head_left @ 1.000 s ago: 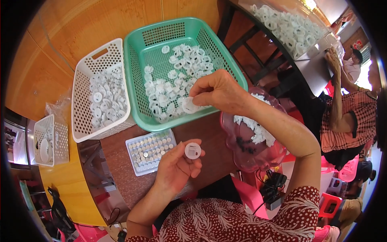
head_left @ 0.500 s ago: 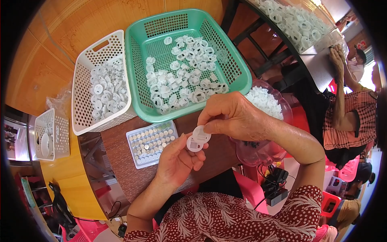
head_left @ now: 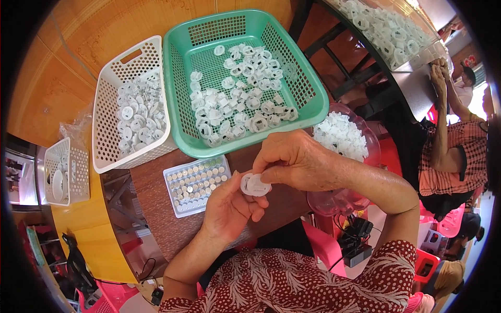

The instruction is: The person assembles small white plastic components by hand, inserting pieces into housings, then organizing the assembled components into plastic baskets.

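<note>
My left hand (head_left: 225, 209) is turned palm up, and a white round plastic piece (head_left: 247, 189) rests at its fingertips. With thumb and forefinger pinched, my right hand (head_left: 301, 159) grips a second white plastic disc (head_left: 259, 182) on top of the first. The two discs overlap and touch. Just left of my hands, a white tray (head_left: 179, 211) holds rows of small silvery round cells. Beyond them stands a green basket (head_left: 180, 136) with many white round parts inside. My fingers hide part of the upper disc.
A white perforated basket (head_left: 102, 133) of round white parts stands left of the green one. At right sits a pink clear bowl (head_left: 373, 143) with white pieces. Farther left is a smaller white basket (head_left: 78, 175). Another person's hands (head_left: 439, 70) rest by a clear bin (head_left: 417, 57).
My right hand has brought its disc down and left, so it covers more of the disc in my left hand. My left hand has barely moved.
</note>
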`<state>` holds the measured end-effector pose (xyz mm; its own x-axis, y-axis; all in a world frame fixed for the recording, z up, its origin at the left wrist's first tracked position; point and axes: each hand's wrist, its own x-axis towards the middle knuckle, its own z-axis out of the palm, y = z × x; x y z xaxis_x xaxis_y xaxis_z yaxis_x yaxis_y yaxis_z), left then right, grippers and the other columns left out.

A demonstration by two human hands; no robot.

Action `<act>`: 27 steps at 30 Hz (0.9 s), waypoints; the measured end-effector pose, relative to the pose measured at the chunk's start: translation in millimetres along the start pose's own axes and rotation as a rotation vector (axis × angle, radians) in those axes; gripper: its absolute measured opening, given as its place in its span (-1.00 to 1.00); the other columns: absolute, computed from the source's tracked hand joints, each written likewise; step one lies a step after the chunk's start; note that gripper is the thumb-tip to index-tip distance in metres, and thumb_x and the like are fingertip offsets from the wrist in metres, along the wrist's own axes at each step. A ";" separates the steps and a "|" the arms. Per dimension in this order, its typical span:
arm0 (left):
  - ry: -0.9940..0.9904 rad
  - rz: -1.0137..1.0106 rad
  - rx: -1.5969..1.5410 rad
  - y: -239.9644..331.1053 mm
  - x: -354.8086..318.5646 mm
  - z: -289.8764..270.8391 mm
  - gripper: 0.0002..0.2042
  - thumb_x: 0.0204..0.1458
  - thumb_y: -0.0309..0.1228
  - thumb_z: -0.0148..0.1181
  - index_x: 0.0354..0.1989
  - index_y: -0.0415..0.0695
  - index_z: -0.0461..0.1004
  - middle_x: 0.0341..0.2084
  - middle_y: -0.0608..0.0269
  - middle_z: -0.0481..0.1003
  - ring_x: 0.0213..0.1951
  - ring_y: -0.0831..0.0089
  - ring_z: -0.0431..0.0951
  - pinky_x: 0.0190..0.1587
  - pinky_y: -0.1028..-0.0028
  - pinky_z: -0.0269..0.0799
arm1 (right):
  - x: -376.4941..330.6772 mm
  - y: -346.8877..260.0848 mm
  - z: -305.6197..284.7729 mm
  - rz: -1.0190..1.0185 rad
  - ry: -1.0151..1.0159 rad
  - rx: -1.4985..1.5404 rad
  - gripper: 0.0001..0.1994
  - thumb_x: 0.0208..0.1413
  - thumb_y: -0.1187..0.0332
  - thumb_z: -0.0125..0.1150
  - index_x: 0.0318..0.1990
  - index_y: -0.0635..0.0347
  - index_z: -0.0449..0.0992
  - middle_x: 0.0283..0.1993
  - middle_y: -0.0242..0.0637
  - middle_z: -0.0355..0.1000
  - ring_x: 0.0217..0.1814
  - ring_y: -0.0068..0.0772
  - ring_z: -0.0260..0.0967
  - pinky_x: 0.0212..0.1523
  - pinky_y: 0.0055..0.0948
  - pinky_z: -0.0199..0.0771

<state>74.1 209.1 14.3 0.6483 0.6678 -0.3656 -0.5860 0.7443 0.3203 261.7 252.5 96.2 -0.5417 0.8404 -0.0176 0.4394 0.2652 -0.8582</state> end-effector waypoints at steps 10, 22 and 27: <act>-0.009 -0.013 0.021 -0.4 -0.4 -0.8 -0.48 0.20 -0.03 -0.17 0.03 -0.30 0.30 -0.23 0.00 0.48 -0.37 0.35 0.54 -0.56 0.49 0.37 | 1.3 -0.3 4.3 0.056 -0.027 0.041 -0.95 -0.15 0.52 0.18 -0.46 0.29 0.49 -0.58 -0.23 0.43 -0.55 -0.44 0.42 -0.51 -0.44 0.38; -0.028 -0.010 0.051 -0.5 0.7 1.1 -0.48 0.22 -0.06 -0.21 0.10 -0.31 0.25 -0.18 -0.03 0.47 -0.32 0.31 0.54 -0.51 0.47 0.38 | -0.7 3.9 0.3 0.084 -0.049 0.029 -0.93 -0.15 0.55 0.21 -0.43 0.27 0.50 -0.52 -0.28 0.40 -0.47 -0.47 0.38 -0.45 -0.47 0.35; -0.037 0.017 0.084 -3.0 -0.2 1.2 -0.49 0.22 -0.09 -0.20 0.09 -0.33 0.26 -0.19 0.00 0.46 -0.31 0.31 0.54 -0.51 0.46 0.40 | -2.3 0.8 0.3 0.120 -0.080 0.026 -0.88 -0.15 0.55 0.26 -0.39 0.25 0.51 -0.48 -0.30 0.39 -0.39 -0.42 0.37 -0.38 -0.46 0.33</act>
<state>76.3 206.8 14.5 0.6570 0.6791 -0.3274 -0.5554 0.7296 0.3990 263.1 250.6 95.4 -0.5420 0.8248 -0.1612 0.4866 0.1516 -0.8604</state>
